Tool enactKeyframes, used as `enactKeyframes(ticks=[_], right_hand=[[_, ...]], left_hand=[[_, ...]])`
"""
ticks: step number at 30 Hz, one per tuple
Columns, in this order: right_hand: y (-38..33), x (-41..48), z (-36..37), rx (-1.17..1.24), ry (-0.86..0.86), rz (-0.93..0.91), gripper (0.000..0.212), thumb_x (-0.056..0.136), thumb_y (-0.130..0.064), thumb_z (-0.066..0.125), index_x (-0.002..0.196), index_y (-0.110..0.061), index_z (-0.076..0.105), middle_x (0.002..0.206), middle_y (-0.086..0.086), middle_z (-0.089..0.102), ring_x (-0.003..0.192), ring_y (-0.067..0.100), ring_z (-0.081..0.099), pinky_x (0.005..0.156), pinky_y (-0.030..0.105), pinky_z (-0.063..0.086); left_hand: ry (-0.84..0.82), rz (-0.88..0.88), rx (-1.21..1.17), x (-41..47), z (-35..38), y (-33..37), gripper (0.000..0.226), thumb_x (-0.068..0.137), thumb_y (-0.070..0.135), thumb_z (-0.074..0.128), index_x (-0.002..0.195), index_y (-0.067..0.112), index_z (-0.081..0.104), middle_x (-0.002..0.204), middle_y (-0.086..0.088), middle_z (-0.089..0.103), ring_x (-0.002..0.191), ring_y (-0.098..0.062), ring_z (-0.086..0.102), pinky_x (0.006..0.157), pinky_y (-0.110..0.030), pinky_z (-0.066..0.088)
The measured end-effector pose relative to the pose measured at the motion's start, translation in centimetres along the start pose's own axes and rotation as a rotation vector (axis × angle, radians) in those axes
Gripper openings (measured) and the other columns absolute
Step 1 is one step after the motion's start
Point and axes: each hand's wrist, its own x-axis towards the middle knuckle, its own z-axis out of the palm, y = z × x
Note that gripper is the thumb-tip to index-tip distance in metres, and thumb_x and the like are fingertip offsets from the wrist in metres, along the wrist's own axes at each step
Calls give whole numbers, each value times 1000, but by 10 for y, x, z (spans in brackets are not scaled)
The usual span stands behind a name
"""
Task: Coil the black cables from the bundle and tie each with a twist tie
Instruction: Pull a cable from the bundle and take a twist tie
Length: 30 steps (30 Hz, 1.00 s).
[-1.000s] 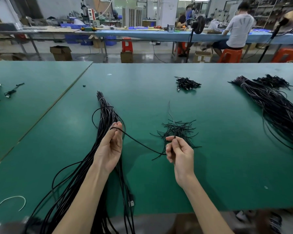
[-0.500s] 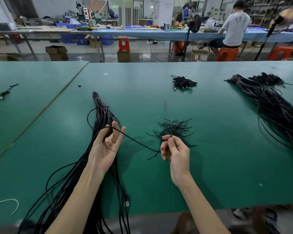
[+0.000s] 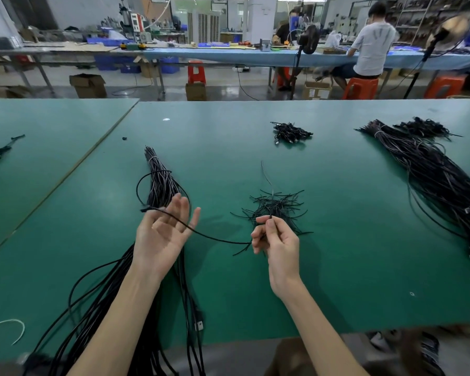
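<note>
A long bundle of black cables lies on the green table, tied near its far tip and trailing off the near edge. One black cable runs loose from it in a loop, across my left hand, to my right hand. My left hand is palm up with fingers spread, the cable lying over them. My right hand pinches the cable's other part between thumb and fingers. Just beyond it sits a pile of black twist ties.
A small heap of coiled cables lies further back. A second large cable bundle stretches along the right side. A white tie lies at the near left. People sit at a bench beyond the table.
My left hand has opened, its fingers spreading from a closed grip to a flat palm-up pose with the cable draped over them. My right hand keeps its pinch.
</note>
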Motion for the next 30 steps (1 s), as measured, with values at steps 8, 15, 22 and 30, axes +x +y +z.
enactKeyframes(ticks=[8, 15, 22, 30], right_hand=[[0, -3, 1, -96, -51, 26, 30, 109, -14, 50, 91, -19, 73, 67, 2, 60, 56, 10, 49, 47, 19, 37], [-3, -5, 7, -252, -148, 10, 28, 106, -17, 55, 87, -18, 75, 58, 0, 42, 53, 10, 35, 50, 19, 31], [1, -6, 9, -392, -160, -26, 22, 107, -16, 52, 104, -22, 73, 61, -3, 60, 55, 9, 50, 52, 24, 43], [-4, -6, 9, -190, -21, -136, 20, 110, -7, 42, 102, -9, 61, 87, 8, 72, 78, 24, 73, 63, 33, 59]], left_hand=[[249, 62, 378, 13, -4, -15, 36, 113, 24, 35, 115, -2, 59, 89, -10, 72, 79, -21, 75, 71, -35, 64], [83, 56, 278, 6, -3, -6, 43, 111, 41, 37, 77, 20, 55, 51, 7, 30, 41, -11, 13, 41, -23, 19], [-227, -80, 340, -4, 1, -1, 52, 109, 28, 40, 58, 23, 46, 37, 7, 25, 34, -11, 16, 38, -23, 21], [-439, -500, 1295, -14, 6, -32, 59, 105, 51, 49, 72, 5, 61, 43, -4, 48, 31, -15, 36, 40, -20, 33]])
